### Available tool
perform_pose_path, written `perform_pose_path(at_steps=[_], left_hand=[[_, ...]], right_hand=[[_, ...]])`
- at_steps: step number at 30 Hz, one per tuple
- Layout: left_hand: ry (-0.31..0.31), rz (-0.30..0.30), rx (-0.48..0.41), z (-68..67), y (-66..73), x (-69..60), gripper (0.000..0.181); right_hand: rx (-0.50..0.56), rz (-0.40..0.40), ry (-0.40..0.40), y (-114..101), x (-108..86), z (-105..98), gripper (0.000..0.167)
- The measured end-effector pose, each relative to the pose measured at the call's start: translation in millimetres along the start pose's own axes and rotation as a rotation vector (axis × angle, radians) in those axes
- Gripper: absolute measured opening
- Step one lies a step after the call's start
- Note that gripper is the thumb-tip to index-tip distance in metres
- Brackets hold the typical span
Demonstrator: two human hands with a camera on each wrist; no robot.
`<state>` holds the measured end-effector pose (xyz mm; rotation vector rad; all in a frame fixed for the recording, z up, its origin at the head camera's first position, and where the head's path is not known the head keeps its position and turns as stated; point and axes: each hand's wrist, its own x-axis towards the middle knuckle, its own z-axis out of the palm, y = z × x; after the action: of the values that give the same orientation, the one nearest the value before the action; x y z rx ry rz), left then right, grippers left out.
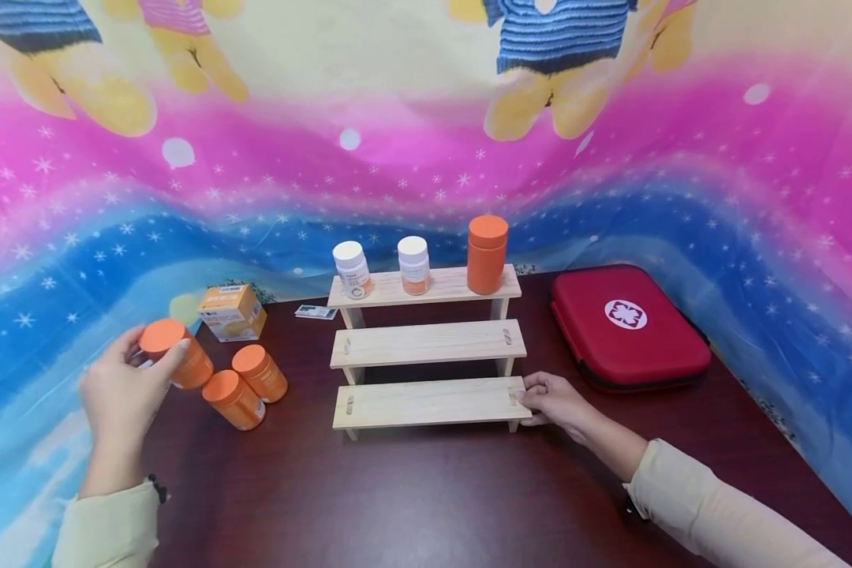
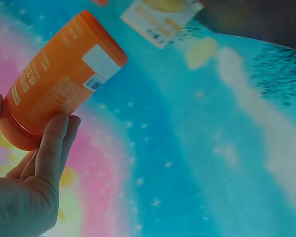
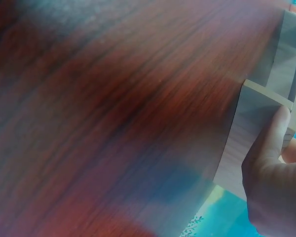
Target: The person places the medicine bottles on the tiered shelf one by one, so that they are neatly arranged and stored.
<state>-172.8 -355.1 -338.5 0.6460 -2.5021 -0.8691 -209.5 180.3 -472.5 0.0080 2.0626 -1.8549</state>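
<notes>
My left hand (image 1: 124, 390) grips a large orange bottle (image 1: 193, 364) near its cap, tilted, at the left of the head view. In the left wrist view the fingers of that hand (image 2: 42, 173) hold the cap end of the orange bottle (image 2: 64, 81), its printed label showing. Two smaller orange bottles (image 1: 234, 401) (image 1: 260, 374) stand beside it. My right hand (image 1: 557, 402) pinches the right end of the lowest step of a three-step wooden rack (image 1: 429, 402); in the right wrist view the hand (image 3: 276, 182) has its thumb against the wood (image 3: 241, 138).
On the rack's top step stand two white bottles (image 1: 353, 272) (image 1: 415, 268) and an orange bottle (image 1: 487, 256). An orange and white box (image 1: 233, 314) is at the back left, with a small card (image 1: 315, 312) near the rack. A red case (image 1: 628, 327) lies at the right.
</notes>
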Motion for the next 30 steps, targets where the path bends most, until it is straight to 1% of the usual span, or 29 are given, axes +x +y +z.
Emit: perform_pose_path(at_steps=[3,7,11,15,17,21,23,26,30], left_hand=[[-0.007,0.016,-0.002,-2.5,12.0,-2.9,0.074],[-0.054,0.06,-0.053,-3.3,30.4,-9.1,0.073],[-0.113,0.114,-0.1,1.4,47.7,-15.6,0.071],[-0.198,0.148,-0.124,9.9,61.6,-21.1,0.072],[-0.252,0.166,-0.156,16.0,68.3,-22.0,0.074],[-0.316,0.198,-0.193,30.2,81.5,-21.3,0.08],[-0.339,0.214,-0.206,36.9,88.8,-21.6,0.083],[-0.357,0.245,-0.208,45.4,100.5,-23.8,0.082],[-0.379,0.317,-0.205,55.9,116.3,-27.5,0.078]], right_hand=[[0.002,0.003,-0.002,0.3,-0.9,-0.3,0.034],[0.001,0.002,0.002,0.4,-1.2,-1.1,0.035],[0.006,-0.007,0.006,1.0,-0.3,-1.4,0.035],[0.009,-0.008,-0.001,2.5,0.3,-0.2,0.035],[0.01,-0.009,0.0,2.9,0.7,0.3,0.035],[0.012,-0.007,0.006,2.3,0.5,0.1,0.035],[0.012,-0.007,0.006,1.8,0.1,0.0,0.035],[0.014,-0.003,0.004,1.1,-0.4,0.2,0.035],[0.016,-0.005,0.008,0.0,-1.2,0.9,0.033]])
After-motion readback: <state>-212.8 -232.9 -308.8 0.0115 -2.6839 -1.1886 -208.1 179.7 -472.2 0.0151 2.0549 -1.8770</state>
